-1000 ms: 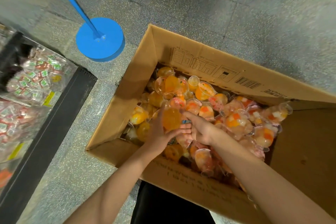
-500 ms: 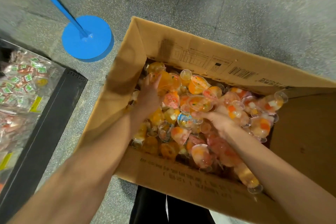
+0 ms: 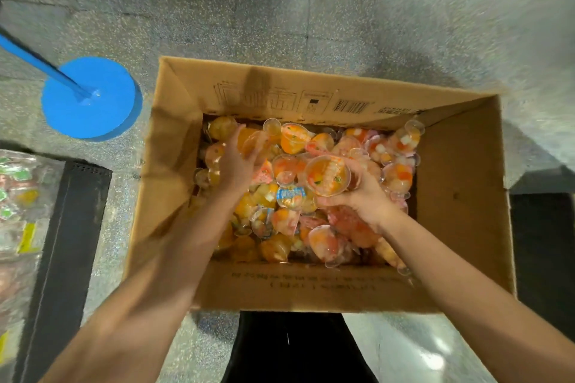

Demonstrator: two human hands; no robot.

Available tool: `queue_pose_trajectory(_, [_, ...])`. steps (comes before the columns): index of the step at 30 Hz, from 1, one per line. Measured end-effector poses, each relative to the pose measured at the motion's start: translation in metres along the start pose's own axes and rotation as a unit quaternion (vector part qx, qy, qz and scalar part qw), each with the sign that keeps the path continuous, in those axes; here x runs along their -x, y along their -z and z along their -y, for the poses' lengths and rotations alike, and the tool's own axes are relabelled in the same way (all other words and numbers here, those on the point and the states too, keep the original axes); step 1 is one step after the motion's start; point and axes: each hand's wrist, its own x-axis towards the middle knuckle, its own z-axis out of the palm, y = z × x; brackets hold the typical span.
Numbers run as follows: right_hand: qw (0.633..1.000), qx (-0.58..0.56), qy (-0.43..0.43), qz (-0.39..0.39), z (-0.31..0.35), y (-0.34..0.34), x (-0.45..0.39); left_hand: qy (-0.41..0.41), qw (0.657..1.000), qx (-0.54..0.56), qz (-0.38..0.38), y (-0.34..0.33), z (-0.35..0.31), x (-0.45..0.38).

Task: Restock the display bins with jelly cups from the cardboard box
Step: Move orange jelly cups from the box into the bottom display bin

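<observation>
Cardboard box (image 3: 460, 183): open-topped, standing on a speckled floor (image 3: 280, 9), flaps raised; printed barcode on the far inner flap; contents fill the bottom in a loose heap

Jelly cups (image 3: 398, 177): clear plastic, fruit pieces in orange, yellow and pink-red jelly, piled at all angles, some on their sides, some lid-up; one blue-labelled cup (image 3: 291, 195) lies lid-up near the middle of the heap

Right hand (image 3: 361, 196): fingers curled round a single orange jelly cup (image 3: 326, 176), raised just clear of the pile, its lid facing the camera

Left hand (image 3: 239, 165): reaching into the far-left part of the heap, blurred; fingers spread over orange cups; whether it grips any cannot be told

Display bin (image 3: 18, 205): at the left edge, beside a black frame (image 3: 71, 227), holding wrapped sweets; well apart from the box

Blue stand base (image 3: 90, 96): round, with slanting pole, on the floor left of the box

Risks, as judged: cups are smooth and rounded, so a handful gathered in haste may slip and fall to the floor on the carry to the bin; digging in the heap may crush or split a thin lid; a cup may land in a bin of different stock
</observation>
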Motion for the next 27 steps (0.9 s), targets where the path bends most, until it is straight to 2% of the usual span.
queue_pose_trajectory(2, [1.000,-0.009,0.011,-0.009,0.012,0.005,0.023,0.058,0.987,0.144,0.026,-0.002,-0.016,0.025])
queue_pose_trajectory(5, [0.998,-0.028,0.025,-0.048,0.029,0.019,0.060,0.103,0.966,0.219,0.090,-0.015,-0.049,0.050])
queue_pose_trajectory(7, [0.994,-0.045,0.042,-0.092,0.038,0.037,0.086,0.092,0.946,0.263,0.164,-0.031,-0.078,0.070])
queue_pose_trajectory(12, [0.979,-0.051,0.074,-0.184,0.043,0.099,0.163,0.038,0.944,0.221,0.243,-0.086,-0.155,0.138])
queue_pose_trajectory(16, [0.958,-0.081,0.079,-0.263,0.020,0.153,0.239,-0.005,0.920,0.202,0.337,-0.141,-0.196,0.209])
queue_pose_trajectory(22, [0.899,-0.129,0.111,-0.405,-0.055,0.229,0.400,-0.060,0.887,0.158,0.430,-0.242,-0.223,0.365])
queue_pose_trajectory(27, [0.840,-0.179,0.125,-0.497,-0.139,0.273,0.538,-0.021,0.834,0.130,0.536,-0.320,-0.209,0.512])
